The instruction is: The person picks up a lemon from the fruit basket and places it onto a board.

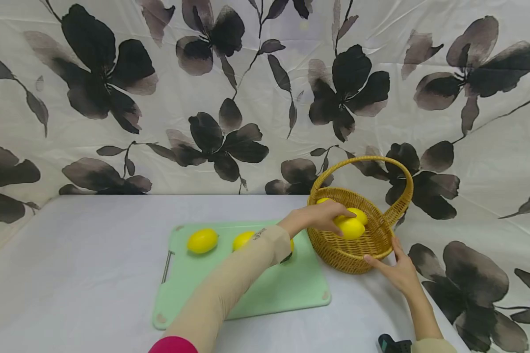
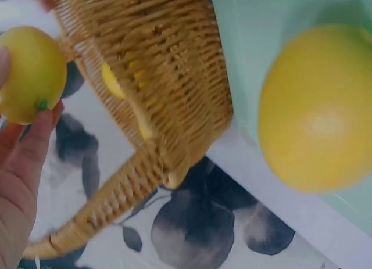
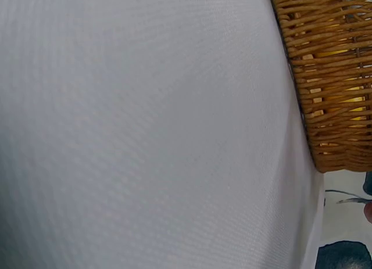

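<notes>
My left hand (image 1: 324, 215) reaches over the wicker basket (image 1: 349, 264) and holds a yellow lemon (image 1: 350, 229) just inside the rim. In the left wrist view, thumb and fingers grip this lemon (image 2: 32, 77), its small green tip showing. Another lemon (image 1: 359, 214) lies in the basket, and a third yellow one (image 1: 322, 200) shows at the far left inside the rim. Thumb and fingers of my right hand (image 1: 399, 272) grip the basket's near right side. The right wrist view shows the basket's woven wall (image 3: 331, 83), with only a fingertip at the edge.
A green cutting board (image 1: 282, 294) lies left of the basket on the white tabletop (image 1: 92, 274). On it are a lemon (image 1: 202, 240) and others partly behind my left forearm. A black object (image 1: 393, 344) is by my right wrist. Floral cloth (image 1: 265, 98) hangs behind.
</notes>
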The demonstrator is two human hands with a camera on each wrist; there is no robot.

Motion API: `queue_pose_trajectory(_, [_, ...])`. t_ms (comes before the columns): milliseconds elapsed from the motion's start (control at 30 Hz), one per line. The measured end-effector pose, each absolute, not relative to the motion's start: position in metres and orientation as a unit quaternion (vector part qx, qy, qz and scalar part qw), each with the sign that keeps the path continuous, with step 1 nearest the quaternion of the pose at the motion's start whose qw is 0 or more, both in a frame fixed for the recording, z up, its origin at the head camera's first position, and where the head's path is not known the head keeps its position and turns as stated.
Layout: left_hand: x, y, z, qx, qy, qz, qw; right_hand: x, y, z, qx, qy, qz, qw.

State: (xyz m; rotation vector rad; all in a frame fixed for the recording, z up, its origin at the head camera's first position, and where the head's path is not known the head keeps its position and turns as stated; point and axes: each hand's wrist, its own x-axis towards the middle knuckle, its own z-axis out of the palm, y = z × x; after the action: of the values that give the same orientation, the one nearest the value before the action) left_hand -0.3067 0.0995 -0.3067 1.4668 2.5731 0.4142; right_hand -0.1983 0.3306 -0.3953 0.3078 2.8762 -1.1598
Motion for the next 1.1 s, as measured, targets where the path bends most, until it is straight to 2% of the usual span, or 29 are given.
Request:
queue_pose_trajectory(533, [-0.275, -0.026, -0.285, 0.517, 0.834, 0.179, 0.069, -0.197, 0.328, -0.396, 0.107, 0.922, -0.372, 0.025])
queue_pose_trajectory(767, [-0.251, -0.087, -0.287, 0.476, 0.854, 0.199, 0.065, -0.197, 0.329, -0.394, 0.11, 0.918, -0.38, 0.026])
queue_pose_trajectory(1100, [-0.206, -0.166, -0.313, 0.41, 0.877, 0.24, 0.075, -0.195, 0.327, -0.392, 0.107, 0.921, -0.373, 0.038])
